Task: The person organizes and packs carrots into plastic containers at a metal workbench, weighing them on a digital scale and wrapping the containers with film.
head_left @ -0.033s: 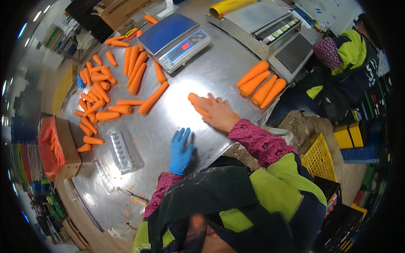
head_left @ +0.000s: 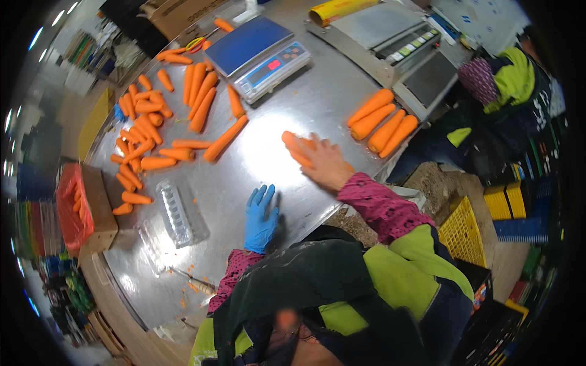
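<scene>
My bare right hand (head_left: 329, 165) lies over a small bunch of carrots (head_left: 295, 146) on the metal table, its fingers curled on top of them. How many carrots are under the palm is hidden. My left hand (head_left: 261, 221), in a blue glove, rests near the table's front edge with fingers stretched and holding nothing. To the right of my right hand lies a row of several carrots (head_left: 381, 124), side by side, apparently in a clear tray. Many loose carrots (head_left: 146, 131) are spread over the left of the table.
A blue-topped scale (head_left: 253, 49) stands at the back, with a wrapping machine (head_left: 384, 36) to its right. Clear plastic trays (head_left: 173, 213) and a knife (head_left: 198, 282) lie on the left. A red-lined box (head_left: 85, 226) borders the table. Another person (head_left: 500, 91) is at far right.
My right hand and the carrots under it have slid slightly right. The whole view has shifted a little. My left hand stays in place.
</scene>
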Demonstrator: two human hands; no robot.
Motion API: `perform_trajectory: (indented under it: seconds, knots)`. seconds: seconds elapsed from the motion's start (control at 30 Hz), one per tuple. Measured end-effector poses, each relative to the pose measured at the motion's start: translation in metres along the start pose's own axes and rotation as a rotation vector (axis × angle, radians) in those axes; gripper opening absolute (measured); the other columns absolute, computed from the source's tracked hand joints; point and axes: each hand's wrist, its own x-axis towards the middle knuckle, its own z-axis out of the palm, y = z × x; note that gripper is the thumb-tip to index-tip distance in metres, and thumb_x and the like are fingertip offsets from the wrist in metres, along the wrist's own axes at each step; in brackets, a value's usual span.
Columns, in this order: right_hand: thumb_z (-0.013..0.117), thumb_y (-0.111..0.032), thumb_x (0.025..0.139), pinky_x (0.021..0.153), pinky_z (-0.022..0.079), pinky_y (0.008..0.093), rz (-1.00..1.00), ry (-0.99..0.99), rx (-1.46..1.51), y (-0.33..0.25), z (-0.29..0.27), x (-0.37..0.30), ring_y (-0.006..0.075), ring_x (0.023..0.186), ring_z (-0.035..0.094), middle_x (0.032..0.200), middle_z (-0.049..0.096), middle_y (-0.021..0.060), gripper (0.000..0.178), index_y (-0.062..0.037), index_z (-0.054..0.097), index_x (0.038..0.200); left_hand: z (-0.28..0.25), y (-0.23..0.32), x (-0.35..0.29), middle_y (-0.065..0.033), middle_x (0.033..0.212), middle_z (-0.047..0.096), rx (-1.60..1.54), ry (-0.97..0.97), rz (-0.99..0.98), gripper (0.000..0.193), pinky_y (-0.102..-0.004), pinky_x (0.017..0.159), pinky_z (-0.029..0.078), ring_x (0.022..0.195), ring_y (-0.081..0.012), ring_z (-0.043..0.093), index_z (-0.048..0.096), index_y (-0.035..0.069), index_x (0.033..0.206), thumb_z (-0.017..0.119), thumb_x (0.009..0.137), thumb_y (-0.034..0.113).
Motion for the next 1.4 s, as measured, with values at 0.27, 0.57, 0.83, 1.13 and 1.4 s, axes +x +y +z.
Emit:
perform_trajectory:
  seconds: [0.27, 0.57, 0.83, 1.13, 1.4]
  knots:
    - [0.067, -0.029, 0.088, 0.11, 0.027, 0.0568, 0.128, 0.264, -0.154, 0.035, -0.018, -0.029, 0.0416, 0.137, 0.035, 0.15, 0.038, 0.0208, 0.077, -0.0109, 0.032, 0.154, -0.064, -0.015, -0.063, -0.0157, 0.148, 0.048, 0.08, 0.282, -0.208, 0.062, -0.0482, 0.116, 0.032, 0.14, -0.0397, 0.037, 0.053, 0.019, 0.144, 0.066, 0.085, 0.007]
    - [0.067, -0.021, 0.087, 0.102, 0.039, 0.0497, -0.525, 0.234, 0.341, -0.152, 0.03, 0.006, 0.0403, 0.122, 0.05, 0.133, 0.052, 0.0243, 0.054, -0.0027, 0.052, 0.136, -0.152, -0.131, -0.145, -0.0166, 0.144, 0.052, 0.276, 0.766, -0.436, 0.061, -0.0448, 0.113, 0.036, 0.135, -0.0368, 0.044, 0.05, 0.01, 0.146, 0.065, 0.086, 0.007]
    - [0.069, -0.017, 0.085, 0.11, 0.03, 0.0559, -0.955, 0.04, 0.228, -0.339, 0.087, 0.008, 0.0329, 0.127, 0.048, 0.133, 0.053, 0.0154, 0.054, -0.0044, 0.05, 0.134, -0.167, -0.163, -0.15, -0.0139, 0.125, 0.064, -0.078, 0.677, -0.543, 0.062, -0.0349, 0.094, 0.048, 0.103, -0.022, 0.059, 0.052, 0.011, 0.145, 0.068, 0.085, 0.014]
    - [0.067, -0.016, 0.088, 0.112, 0.029, 0.0518, -0.8, -0.001, 0.25, -0.325, 0.088, -0.006, 0.0304, 0.128, 0.048, 0.129, 0.053, 0.0141, 0.054, -0.0074, 0.048, 0.138, -0.265, -0.248, -0.213, -0.0187, 0.13, 0.06, 0.717, 0.694, -1.022, 0.083, -0.0476, 0.098, 0.049, 0.115, -0.0354, 0.061, 0.041, 0.014, 0.151, 0.071, 0.073, 0.018]
    - [0.068, -0.016, 0.09, 0.107, 0.038, 0.0461, -0.607, 0.029, 0.578, -0.297, 0.042, -0.037, 0.0338, 0.126, 0.05, 0.135, 0.052, 0.0165, 0.056, -0.0047, 0.047, 0.141, -0.26, -0.232, -0.208, 0.0055, 0.08, 0.053, -0.386, 1.078, -0.623, 0.063, -0.0218, 0.063, 0.046, 0.067, -0.006, 0.047, 0.057, 0.012, 0.142, 0.055, 0.083, -0.008]
